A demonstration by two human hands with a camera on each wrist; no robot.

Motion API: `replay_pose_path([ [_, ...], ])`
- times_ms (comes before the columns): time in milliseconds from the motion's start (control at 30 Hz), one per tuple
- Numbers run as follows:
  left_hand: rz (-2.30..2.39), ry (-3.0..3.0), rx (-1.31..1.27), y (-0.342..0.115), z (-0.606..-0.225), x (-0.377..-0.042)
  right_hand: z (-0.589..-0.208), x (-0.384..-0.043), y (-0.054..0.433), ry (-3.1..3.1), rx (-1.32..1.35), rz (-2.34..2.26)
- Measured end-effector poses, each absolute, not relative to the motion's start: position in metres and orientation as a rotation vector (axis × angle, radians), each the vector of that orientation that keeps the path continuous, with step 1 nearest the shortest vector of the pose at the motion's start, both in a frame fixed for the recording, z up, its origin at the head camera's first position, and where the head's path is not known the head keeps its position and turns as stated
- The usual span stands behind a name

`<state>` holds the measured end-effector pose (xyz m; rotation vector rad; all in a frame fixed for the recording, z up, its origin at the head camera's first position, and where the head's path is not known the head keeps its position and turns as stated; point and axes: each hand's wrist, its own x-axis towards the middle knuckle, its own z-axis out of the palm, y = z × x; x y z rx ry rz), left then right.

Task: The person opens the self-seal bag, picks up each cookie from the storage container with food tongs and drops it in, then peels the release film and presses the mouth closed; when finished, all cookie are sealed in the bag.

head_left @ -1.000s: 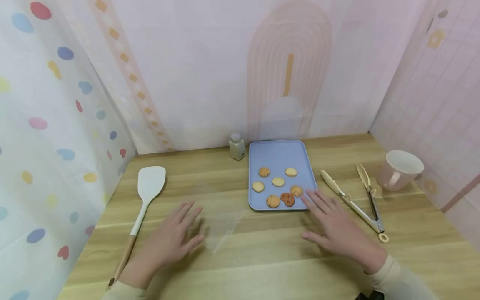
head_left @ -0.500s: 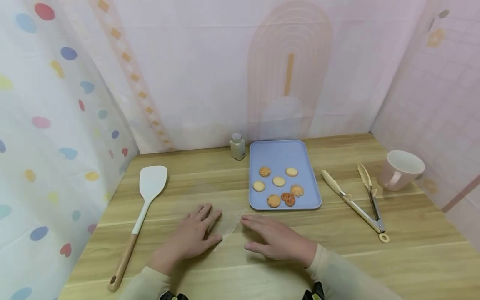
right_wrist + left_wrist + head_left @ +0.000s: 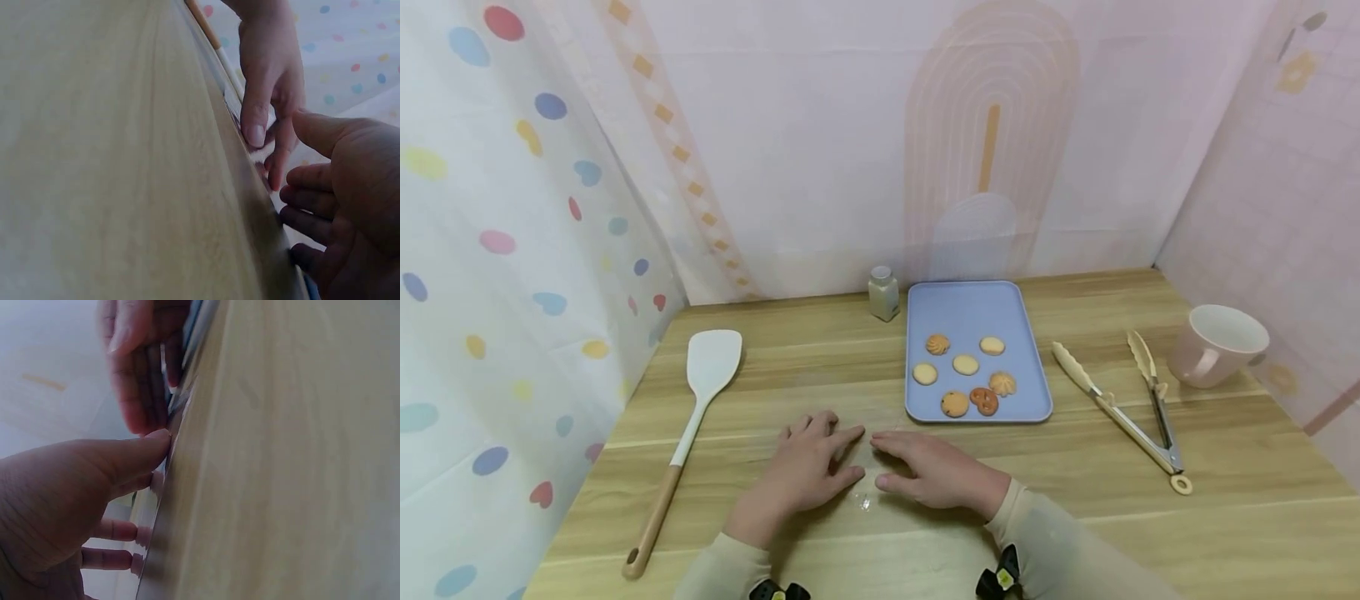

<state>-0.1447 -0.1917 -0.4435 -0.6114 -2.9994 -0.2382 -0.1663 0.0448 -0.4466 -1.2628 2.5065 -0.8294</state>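
Film (image 3: 863,502) lay between left hand (image 3: 811,468) and right hand (image 3: 936,471) as the two drew close

In the head view, the transparent film, sheet or bag I could not tell, lay on the tabletop (image 3: 820,350) toward six o'clock. The right hand, a second earlier at the edge of the tray (image 3: 962,308), had come in toward nine o'clock; the left had shifted toward three. Both had relaxed, extended fingers, the tips near but apart, with no grip evident. The cookies (image 3: 966,365) sat unmoved, between one and two o'clock from the film. This convergence suggested that the work now centred on the film.

In the left wrist view, the left hand reached in from eight o'clock, thumb straight beside a glinting edge, the right hand at eleven; whether the thumb had caught the film was unclear.

In the right wrist view, the right hand entered from four o'clock, fingers loosely bent around nothing visible, just beside the left.
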Motion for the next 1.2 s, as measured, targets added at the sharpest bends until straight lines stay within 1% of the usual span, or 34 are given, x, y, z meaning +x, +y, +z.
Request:
replay_pose_path([
  [233,-0.312,-2.924,-0.581,-0.197,-0.451,-0.144,-0.451,-0.171,0.047,2.466,-1.244,-0.905],
  [467,-0.570,-2.826,-0.652,-0.203,-0.460,-0.150,-0.454,-0.175,0.045,2.422,-1.209,-0.965],
  [667,-0.724,-2.730,-0.642,-0.206,-0.469,-0.153,-0.454,-0.176,0.046,2.367,-1.168,-1.026],
  [1200,-0.768,-2.653,-0.631,-0.205,-0.469,-0.156,-0.453,-0.177,0.045,2.376,-1.175,-1.019],
])
